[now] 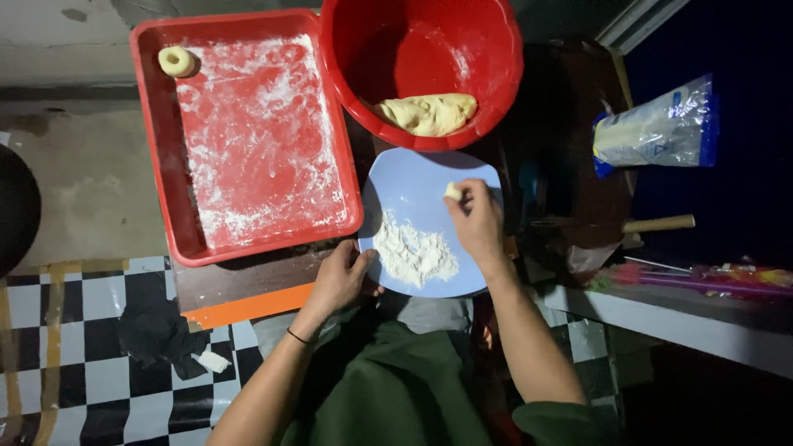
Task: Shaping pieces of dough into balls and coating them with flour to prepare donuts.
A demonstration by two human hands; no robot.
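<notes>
Right grip [477, 219] pinches a dough bit [453, 191] above flour [415, 252]; left grip [340, 277] steadies the plate [413, 177] rim — keep it light.

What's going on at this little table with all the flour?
A person is shaping dough. Their right hand pinches a small dough piece over a pale blue plate that holds a flour heap, while the left hand steadies the plate's edge. A red bowl holds the remaining dough, and one dough ring sits in a corner of the floured red tray.
</notes>
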